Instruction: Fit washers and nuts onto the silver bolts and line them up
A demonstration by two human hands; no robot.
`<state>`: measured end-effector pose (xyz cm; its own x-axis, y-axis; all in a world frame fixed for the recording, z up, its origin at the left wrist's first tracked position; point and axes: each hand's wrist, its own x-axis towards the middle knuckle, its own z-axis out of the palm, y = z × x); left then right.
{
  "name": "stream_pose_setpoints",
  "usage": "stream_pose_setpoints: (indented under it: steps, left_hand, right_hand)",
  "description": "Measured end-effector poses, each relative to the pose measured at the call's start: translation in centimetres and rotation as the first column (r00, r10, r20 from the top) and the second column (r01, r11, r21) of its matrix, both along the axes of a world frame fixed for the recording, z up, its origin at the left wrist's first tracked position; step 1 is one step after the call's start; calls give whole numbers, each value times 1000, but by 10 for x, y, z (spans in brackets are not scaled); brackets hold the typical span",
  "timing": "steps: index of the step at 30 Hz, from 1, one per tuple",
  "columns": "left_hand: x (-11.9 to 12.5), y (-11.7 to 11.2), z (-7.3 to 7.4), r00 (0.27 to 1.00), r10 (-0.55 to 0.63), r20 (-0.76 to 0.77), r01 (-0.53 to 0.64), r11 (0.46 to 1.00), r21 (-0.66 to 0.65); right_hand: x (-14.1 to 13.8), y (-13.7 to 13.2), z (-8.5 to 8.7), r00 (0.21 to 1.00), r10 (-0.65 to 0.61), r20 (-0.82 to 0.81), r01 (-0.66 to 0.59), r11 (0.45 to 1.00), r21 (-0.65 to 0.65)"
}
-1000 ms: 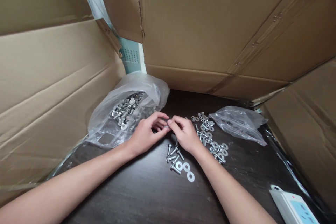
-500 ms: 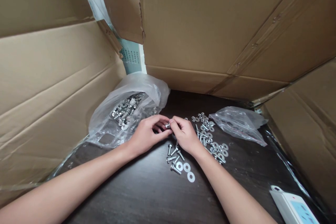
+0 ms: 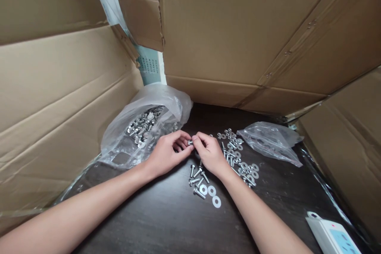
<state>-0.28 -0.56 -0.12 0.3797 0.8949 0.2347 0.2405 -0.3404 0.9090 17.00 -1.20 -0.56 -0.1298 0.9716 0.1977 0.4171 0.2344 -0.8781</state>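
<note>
Cardboard wall [image 3: 59, 87]: stands along the left edge of the worktop [image 3: 166, 218].
Full bag [image 3: 143, 127]: clear plastic, mouth open, loaded with bolts; lies against the cardboard wall.
Left hand [image 3: 165, 154]: just right of the full bag; fingers curled in, thumb and fingertips pinched on the small bolt.
Small bolt [image 3: 189, 142]: held clear of the worktop, between the fingertips of both my hands.
Right hand [image 3: 210, 152]: fingers curled, thumb and forefinger closed on the small bolt from the opposite side.
Loose group [image 3: 202, 182]: bolts and flat washers on the worktop, near my right wrist.
Scattered pile [image 3: 238, 154]: washers and bolts, just right of my right hand.
Flat bag [image 3: 270, 139]: clear plastic, lying beyond the scattered pile.
Power strip [image 3: 333, 236]: white, at the near right corner.
</note>
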Motion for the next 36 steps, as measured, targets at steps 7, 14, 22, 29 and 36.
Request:
stream_pose_setpoints:
  steps: [7,14,22,29,36]
  left_hand:
    - [-1,-1,2,1000,-11,-11,11,1000,-15]
    - [-1,-1,2,1000,-11,-6,11,999,-34]
    - [-5,-1,-1,1000,-10,4,10,998,-56]
    - [-4,1,-1,1000,0,-1,0,999,-47]
    - [-4,0,0,1000,2,10,-2,998,-65]
  right_hand:
    - [-2,-1,1,999,37,17,-37,999,28]
    - [-2,-1,-2,998,62,12,-62,998,-21]
    - [3,0,-4,993,94,-74,-100,992,-83]
    - [5,2,-3,988,24,-155,-35,997,-68]
    - [2,-1,1,976,40,-214,-54,997,-60]
